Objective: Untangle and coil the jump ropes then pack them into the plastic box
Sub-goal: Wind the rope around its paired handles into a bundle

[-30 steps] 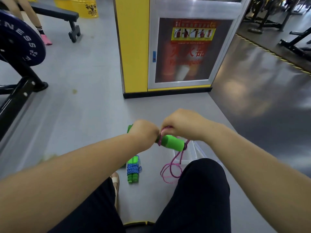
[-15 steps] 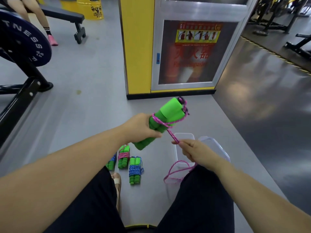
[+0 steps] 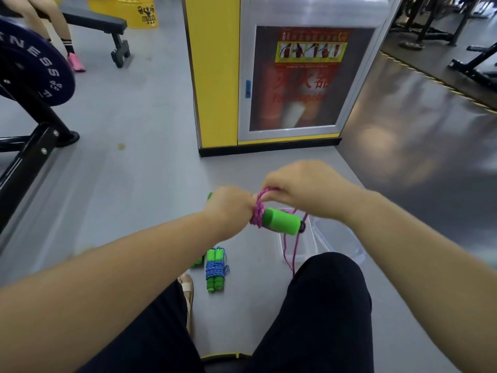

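My left hand [image 3: 228,208] grips a pair of green foam handles [image 3: 281,220], held level above the floor. Pink rope [image 3: 257,211] is wound round the handles beside that hand. My right hand [image 3: 304,189] pinches a loop of the pink rope just above the handles. The loose end of the rope hangs down over the clear plastic box [image 3: 309,246] on the floor, by my right knee. A coiled jump rope with blue cord [image 3: 215,269] lies on the floor between my legs. Another green bundle [image 3: 197,262] peeks out behind my left arm.
A yellow and grey fire extinguisher cabinet [image 3: 293,82] stands ahead. A weight plate on a black rack [image 3: 35,76] is at left. A bench with a seated person's legs [image 3: 67,36] is at the back left. Gym machines [image 3: 457,44] stand at the far right.
The handles came down from tilted up to level. My right hand rose from near the box to above the handles, carrying the pink rope over them in another turn.
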A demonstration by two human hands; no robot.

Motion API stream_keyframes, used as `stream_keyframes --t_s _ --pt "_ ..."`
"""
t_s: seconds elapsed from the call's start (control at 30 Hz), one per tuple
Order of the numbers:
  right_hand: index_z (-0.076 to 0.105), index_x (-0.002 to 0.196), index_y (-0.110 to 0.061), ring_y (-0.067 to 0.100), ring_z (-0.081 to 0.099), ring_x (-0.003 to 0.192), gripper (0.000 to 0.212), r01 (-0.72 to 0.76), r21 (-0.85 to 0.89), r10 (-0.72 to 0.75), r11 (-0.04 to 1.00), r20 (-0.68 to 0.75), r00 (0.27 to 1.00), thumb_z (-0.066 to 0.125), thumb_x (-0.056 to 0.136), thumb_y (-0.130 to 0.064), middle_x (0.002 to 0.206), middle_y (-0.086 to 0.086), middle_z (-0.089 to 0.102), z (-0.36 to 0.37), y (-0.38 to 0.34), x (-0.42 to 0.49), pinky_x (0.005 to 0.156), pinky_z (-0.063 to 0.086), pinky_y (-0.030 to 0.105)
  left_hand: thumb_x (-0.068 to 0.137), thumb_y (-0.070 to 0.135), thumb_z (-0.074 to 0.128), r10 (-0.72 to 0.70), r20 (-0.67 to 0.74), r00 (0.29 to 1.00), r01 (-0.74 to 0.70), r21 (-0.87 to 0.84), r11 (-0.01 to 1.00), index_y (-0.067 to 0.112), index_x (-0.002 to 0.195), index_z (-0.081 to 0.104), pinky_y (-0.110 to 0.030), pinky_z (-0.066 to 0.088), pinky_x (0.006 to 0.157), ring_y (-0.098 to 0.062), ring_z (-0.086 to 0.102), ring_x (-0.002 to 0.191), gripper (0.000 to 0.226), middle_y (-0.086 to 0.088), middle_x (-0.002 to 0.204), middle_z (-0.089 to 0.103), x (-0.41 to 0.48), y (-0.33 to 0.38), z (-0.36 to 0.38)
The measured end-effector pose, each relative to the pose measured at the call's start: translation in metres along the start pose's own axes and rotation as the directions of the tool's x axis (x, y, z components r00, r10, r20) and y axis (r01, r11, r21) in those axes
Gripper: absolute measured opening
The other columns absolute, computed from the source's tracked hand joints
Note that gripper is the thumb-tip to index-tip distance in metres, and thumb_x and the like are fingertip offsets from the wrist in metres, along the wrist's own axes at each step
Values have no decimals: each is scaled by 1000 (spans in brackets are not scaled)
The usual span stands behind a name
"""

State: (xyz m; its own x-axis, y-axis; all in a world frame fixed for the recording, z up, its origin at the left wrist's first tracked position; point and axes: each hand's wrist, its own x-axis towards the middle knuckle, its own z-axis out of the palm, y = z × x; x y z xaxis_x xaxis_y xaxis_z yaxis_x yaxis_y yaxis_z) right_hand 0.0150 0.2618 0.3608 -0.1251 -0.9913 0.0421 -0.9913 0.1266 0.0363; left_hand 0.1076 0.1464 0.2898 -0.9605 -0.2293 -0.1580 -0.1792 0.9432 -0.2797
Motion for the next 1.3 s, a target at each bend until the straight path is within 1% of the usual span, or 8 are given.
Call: stream_keyframes --t_s 0.3,0.47,0.6,0.7,0.8,1.0,1.17,1.3 --pt "57 121 3 -11 61 67 33 -315 874 319 371 199 927 53 88 6 71 -22 68 34 48 -13 79 51 14 81 44 68 -135 -249 959 -27 -554 832 21 112 56 -28 42 69 -26 60 97 40 -2 104 67 -13 -8 -23" --pt "59 81 -21 9 38 49 19 -454 810 381 371 313 870 47 96 -20 60 -5 43 70 23 -23 46 31 17 67 35 82 -291 -204 935 -43 -877 478 18 116 52 -31 50 74 -18 61 87 60 5 94 65 -18 -13 -19" --pt "56 125 -30 8 56 87 33 -469 708 302 527 361 883 37 99 -36 97 -11 61 89 9 -32 73 40 8 69 28 81 -396 -95 913 61 -930 362 14 99 65 -38 53 79 -22 64 83 37 -3 88 70 -10 -28 -12" --pt "54 126 -25 12 53 113 34 -376 444 257 813 306 917 36 100 -35 124 -9 60 83 1 -41 92 36 18 72 25 78 -451 -41 891 154 -910 386 19 80 58 -35 53 76 -25 64 80 22 -6 82 67 -4 -43 -7" --pt "53 98 -22 16 48 83 30 -219 192 173 957 231 958 30 100 -41 83 -12 53 66 -4 -42 69 31 28 74 31 75 -469 7 883 284 -803 524 21 76 53 -30 46 66 -27 61 78 24 -2 74 60 0 -53 0" --pt "58 67 -17 19 48 46 35 224 -15 -222 975 -215 951 41 87 -40 55 -3 54 20 -12 -24 39 14 21 90 30 53 -333 -87 939 289 -326 900 16 98 61 -28 39 65 -29 63 89 18 -5 96 66 7 -22 -3" --pt "69 87 -17 9 57 72 34 63 305 9 950 -231 973 46 91 -41 80 -6 66 0 20 4 64 42 29 90 38 53 -79 -121 989 41 -284 958 20 91 59 -26 37 63 -27 62 91 18 -2 89 63 -1 9 -21" --pt "73 93 -20 2 56 68 13 -143 707 238 693 -37 971 68 82 -25 76 -8 69 13 54 -3 70 42 13 80 50 66 -11 -96 995 -27 -395 918 21 108 61 -29 44 68 -26 62 92 40 -3 99 68 -12 6 -31"
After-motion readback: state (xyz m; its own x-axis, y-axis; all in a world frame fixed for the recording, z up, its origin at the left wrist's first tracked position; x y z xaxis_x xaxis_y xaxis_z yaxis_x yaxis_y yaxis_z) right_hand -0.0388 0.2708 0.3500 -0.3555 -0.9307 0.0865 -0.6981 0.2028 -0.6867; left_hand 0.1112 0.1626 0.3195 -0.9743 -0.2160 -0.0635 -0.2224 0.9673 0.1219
